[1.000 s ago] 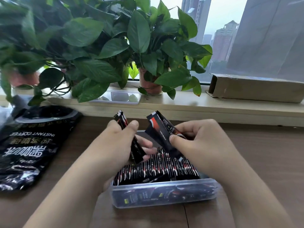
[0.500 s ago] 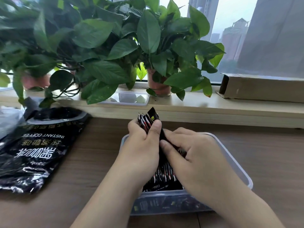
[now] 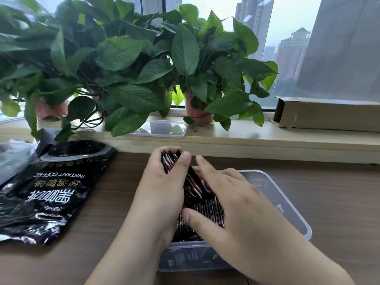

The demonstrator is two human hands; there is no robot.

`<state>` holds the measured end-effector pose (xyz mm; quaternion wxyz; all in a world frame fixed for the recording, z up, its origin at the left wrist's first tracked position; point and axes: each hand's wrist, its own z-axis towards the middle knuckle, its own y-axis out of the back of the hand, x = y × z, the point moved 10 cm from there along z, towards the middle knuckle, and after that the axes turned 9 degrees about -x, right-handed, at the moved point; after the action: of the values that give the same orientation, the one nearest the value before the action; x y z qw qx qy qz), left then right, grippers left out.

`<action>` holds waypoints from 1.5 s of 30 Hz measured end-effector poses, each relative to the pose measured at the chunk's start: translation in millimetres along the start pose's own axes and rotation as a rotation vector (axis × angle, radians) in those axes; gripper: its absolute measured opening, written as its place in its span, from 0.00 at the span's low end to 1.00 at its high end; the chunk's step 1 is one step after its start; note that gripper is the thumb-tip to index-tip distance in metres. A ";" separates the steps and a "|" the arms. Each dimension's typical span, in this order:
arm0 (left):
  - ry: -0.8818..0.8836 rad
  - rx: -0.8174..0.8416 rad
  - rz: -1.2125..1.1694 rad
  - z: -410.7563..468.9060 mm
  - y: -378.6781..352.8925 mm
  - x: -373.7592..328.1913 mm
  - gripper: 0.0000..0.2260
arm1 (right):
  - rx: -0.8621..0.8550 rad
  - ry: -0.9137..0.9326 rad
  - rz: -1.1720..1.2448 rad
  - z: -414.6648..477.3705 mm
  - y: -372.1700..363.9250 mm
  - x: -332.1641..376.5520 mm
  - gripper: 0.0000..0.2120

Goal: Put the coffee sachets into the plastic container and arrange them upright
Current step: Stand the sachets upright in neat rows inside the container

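— Any writing to read?
— Yes, on the black bag [image 3: 51,192]: "INSTANT COFFEE" in white capitals, upside down from this view.
— Anything else on it?
— Chinese characters nearer the camera, also upside down: 速溶咖啡, then 黑咖啡 in larger type. A gold line farther up is illegible.
— The coffee sachets [image 3: 207,208]?
— Print too small to read.

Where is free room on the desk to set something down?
Bare desk right of the plastic container, up to the windowsill; a strip between the coffee bag and the left hand. Crowded: the container's left part, with sachets and right hand.
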<state>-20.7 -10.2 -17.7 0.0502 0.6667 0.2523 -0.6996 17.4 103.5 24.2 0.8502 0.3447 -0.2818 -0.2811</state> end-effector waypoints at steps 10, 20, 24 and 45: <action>0.024 -0.075 -0.250 0.1 4.6 -4.8 0.06 | -0.288 -0.062 -0.146 -1.8 17.1 3.2 0.24; 0.039 -0.097 -0.166 -6.1 2.5 1.9 0.14 | -0.152 -0.035 -0.105 1.6 -3.1 4.8 0.24; 0.072 -0.109 -0.286 -17.6 -4.8 3.1 0.11 | -0.179 -0.029 -0.020 2.4 4.1 -0.6 0.18; 0.093 0.284 -0.073 -24.6 -22.9 -4.2 0.12 | -0.246 -0.285 0.485 1.0 35.2 -38.1 0.06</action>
<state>-7.3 18.9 -6.7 -0.0818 0.6892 0.1768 -0.6979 0.7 150.0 40.1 0.8798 0.1190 -0.4360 -0.1473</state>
